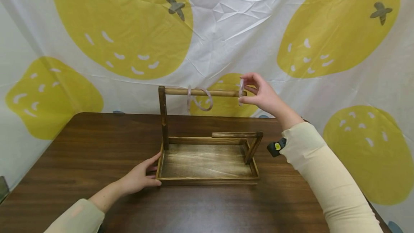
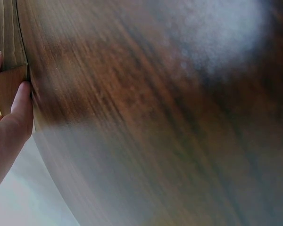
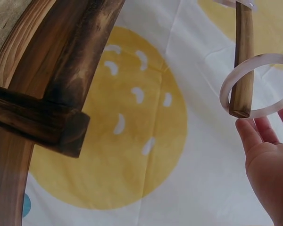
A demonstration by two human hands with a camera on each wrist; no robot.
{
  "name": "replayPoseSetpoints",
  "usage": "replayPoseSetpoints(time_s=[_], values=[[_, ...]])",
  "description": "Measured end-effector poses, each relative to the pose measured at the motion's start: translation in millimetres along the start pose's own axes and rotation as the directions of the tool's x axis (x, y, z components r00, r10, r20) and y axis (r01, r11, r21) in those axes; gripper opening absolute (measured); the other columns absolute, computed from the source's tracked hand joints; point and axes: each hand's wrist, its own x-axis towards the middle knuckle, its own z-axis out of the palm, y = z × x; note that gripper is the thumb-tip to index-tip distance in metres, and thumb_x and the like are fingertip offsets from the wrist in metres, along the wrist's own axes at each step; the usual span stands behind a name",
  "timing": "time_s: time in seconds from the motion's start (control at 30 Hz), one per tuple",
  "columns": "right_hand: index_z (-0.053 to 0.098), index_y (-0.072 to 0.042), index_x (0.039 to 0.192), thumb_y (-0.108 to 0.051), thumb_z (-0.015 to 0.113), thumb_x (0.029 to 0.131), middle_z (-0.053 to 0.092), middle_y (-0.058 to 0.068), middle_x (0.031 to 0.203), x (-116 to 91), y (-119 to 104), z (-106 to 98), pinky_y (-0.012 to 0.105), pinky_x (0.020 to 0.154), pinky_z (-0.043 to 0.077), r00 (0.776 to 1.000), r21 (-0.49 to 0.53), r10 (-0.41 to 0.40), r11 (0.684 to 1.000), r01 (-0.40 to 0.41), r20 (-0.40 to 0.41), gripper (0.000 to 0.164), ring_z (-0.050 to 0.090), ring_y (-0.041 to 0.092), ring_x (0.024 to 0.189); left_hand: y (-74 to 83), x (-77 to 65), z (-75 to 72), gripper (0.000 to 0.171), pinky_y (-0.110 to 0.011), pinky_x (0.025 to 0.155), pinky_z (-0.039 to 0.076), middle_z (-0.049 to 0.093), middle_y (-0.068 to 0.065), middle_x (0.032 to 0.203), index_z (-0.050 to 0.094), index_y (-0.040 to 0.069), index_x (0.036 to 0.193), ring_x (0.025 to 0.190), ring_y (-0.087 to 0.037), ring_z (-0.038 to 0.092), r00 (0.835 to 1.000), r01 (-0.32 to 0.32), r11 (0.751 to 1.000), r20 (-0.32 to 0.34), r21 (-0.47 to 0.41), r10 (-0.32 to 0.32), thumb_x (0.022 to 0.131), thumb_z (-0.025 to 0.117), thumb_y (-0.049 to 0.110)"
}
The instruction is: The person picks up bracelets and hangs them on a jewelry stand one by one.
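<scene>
A brown wooden jewelry stand (image 1: pixel 210 180) has a tray base, a tall upper bar (image 1: pixel 220 93) and a shorter lower bar (image 1: pixel 231 135). My left hand (image 1: pixel 139 177) grips the tray's left end, its thumb at the front corner. My right hand (image 1: pixel 260 94) pinches a pale, translucent bangle (image 3: pixel 262 61) between thumb and fingers. That bangle encircles the free right end of the upper bar. Farther left on the same bar hang two more pale bangles, one edge-on (image 1: pixel 189 98) and one turned to show its ring (image 1: pixel 207 108).
The stand rests on a dark wooden table (image 1: pixel 106 143). Behind the table hangs a white cloth (image 1: pixel 233 46) printed with large yellow fruit. A short post (image 1: pixel 253 148) rises from the tray's right end, under my right forearm's side. A black wrist device (image 1: pixel 275 148) sits at my right cuff.
</scene>
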Motion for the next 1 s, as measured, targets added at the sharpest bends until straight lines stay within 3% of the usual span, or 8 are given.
replayPoseSetpoints(time_s=[0.43, 1.0], values=[[0.034, 0.005, 0.132, 0.002, 0.067, 0.080, 0.037, 0.020, 0.140, 5, -5, 2, 0.040, 0.116, 0.030, 1.000, -0.029, 0.006, 1.000, -0.005, 0.026, 0.062, 0.034, 0.032, 0.136, -0.3, 0.1, -0.1, 0.095, -0.034, 0.095, 0.052, 0.005, -0.036, 0.150, 0.008, -0.005, 0.148, 0.128, -0.053, 0.033, 1.000, -0.005, 1.000, 0.004, -0.009, 0.005, 0.079, 0.072, 0.006], [0.036, 0.006, 0.132, 0.003, 0.067, 0.078, 0.037, 0.020, 0.140, 10, -10, 10, 0.036, 0.117, 0.030, 0.999, -0.038, -0.024, 0.999, 0.026, 0.049, 0.063, 0.036, 0.032, 0.135, 0.9, 0.0, -0.1, 0.095, -0.040, 0.097, 0.051, 0.002, -0.036, 0.150, 0.007, -0.005, 0.148, 0.129, -0.054, 0.031, 1.000, 0.010, 1.000, 0.010, -0.024, -0.009, 0.080, 0.072, 0.006]])
